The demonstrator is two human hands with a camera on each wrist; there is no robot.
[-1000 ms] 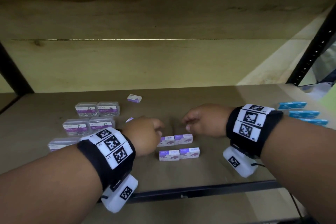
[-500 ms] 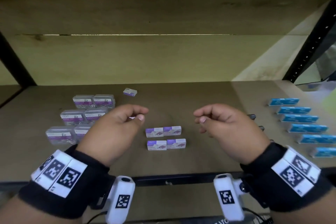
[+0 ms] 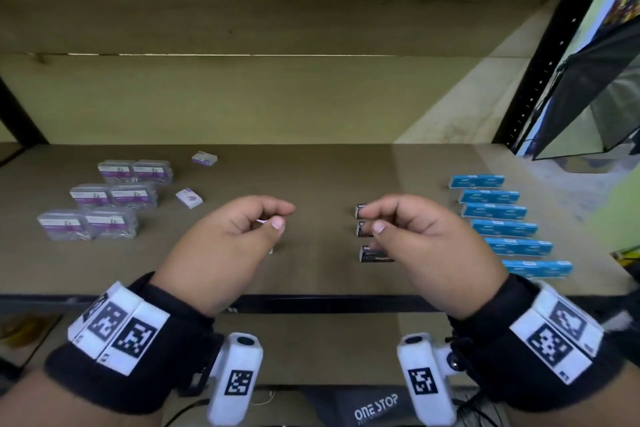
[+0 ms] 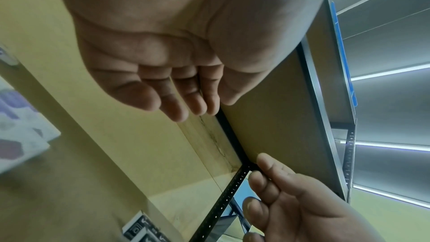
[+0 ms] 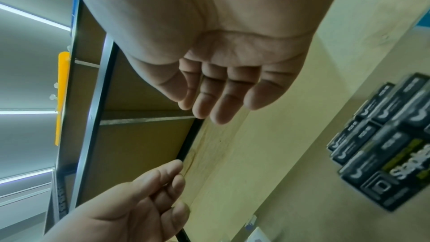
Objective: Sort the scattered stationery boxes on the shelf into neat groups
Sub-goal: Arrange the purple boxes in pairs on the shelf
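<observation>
My left hand (image 3: 284,217) hovers over the shelf middle, fingers loosely curled and empty; the left wrist view shows its bare palm and fingers (image 4: 181,98). It hides most of a small purple box group, of which only slivers (image 3: 263,221) show. My right hand (image 3: 369,218) hovers alongside, also empty, above three black staple boxes (image 3: 375,255), which appear again in the right wrist view (image 5: 384,144). Clear purple-labelled boxes (image 3: 114,196) sit in pairs at the left. Blue boxes (image 3: 498,211) form a column at the right. Two loose purple-white boxes (image 3: 204,158) (image 3: 188,198) lie apart.
The wooden shelf (image 3: 311,170) has a plank back wall and a black metal front rail (image 3: 329,303). A black perforated upright (image 3: 540,73) stands at the right. The shelf board above hangs low overhead.
Both hands drew back from the four small purple boxes and lifted toward the shelf front, fingers loosely curled. The left hand now covers those boxes; the view shifted right.
</observation>
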